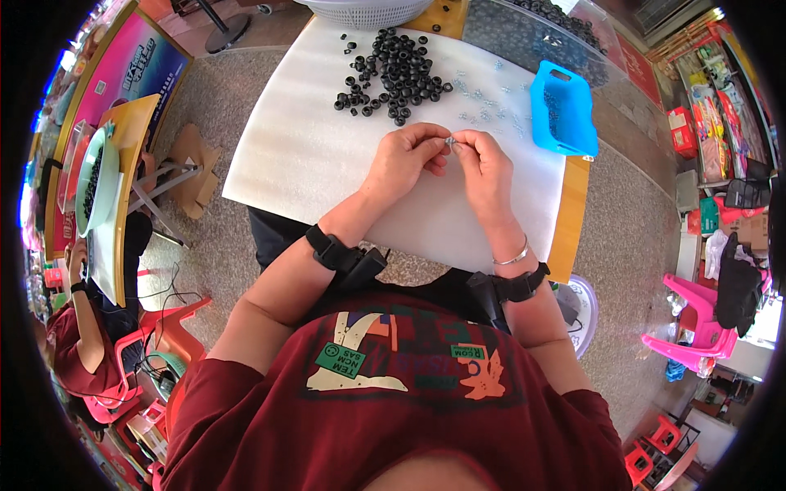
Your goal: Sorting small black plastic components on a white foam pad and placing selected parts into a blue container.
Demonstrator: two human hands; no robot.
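Observation:
My left hand point(407, 157) and my right hand point(485, 166) meet over the white foam sheet point(307, 159). Both sets of fingertips pinch one tiny silvery metal piece point(449, 141), too small to make out exactly. Just beyond them lies a loose heap of black, round, bead-like parts point(403, 69), several with a hole through them. To the right of that heap, small silvery pieces point(483, 105) are scattered on the sheet. A bright blue plastic basket point(577, 123) stands at the sheet's right edge, with more small pieces inside.
A grey mesh basket point(368, 12) sits at the table's far edge, beside a clear plastic bin point(540, 41) of black parts. At left, another person point(86, 344) sits by a wooden table point(135, 155) bearing a pale green basin point(97, 176). Pink stools point(696, 319) stand at right.

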